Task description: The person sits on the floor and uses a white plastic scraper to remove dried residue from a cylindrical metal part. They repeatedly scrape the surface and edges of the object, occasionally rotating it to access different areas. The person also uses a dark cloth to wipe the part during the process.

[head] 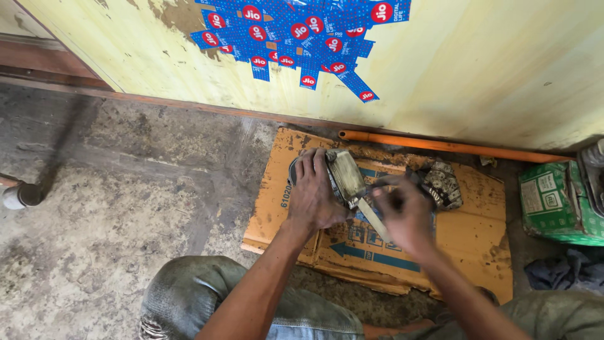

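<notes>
At the far left a pale pipe end (19, 195) lies on the stained concrete floor (126, 208), well apart from the work. The flattened cardboard sheet (469, 236) lies on that floor against the yellow wall (503, 63), and the work sits on its upper part.

The left hand (313, 192) lies spread over a greasy metal housing (345, 176), probably a small engine or motor part, fingers curled over its top and far side and pressing it down onto the cardboard. The right hand (406, 211) is blurred; its fingers look pinched narrowly around a slim flat tool (371, 217), perhaps a scraper or blade, whose tip meets the housing's near face. Done well, this would want the left palm's weight kept squarely on the housing so it cannot rock, the tool held at a shallow angle, and strokes directed away from the holding fingers, which sit just beside the tip.

Just beyond the right hand lies a second dirty metal part (443, 182), near enough to crowd the wrist. An orange pipe (440, 146) runs along the foot of the wall behind. Farther right stands a green carton (557, 201), with dark cloth (566, 271) beside it. The person's knees, in worn jeans, bracket the cardboard's near edge.
</notes>
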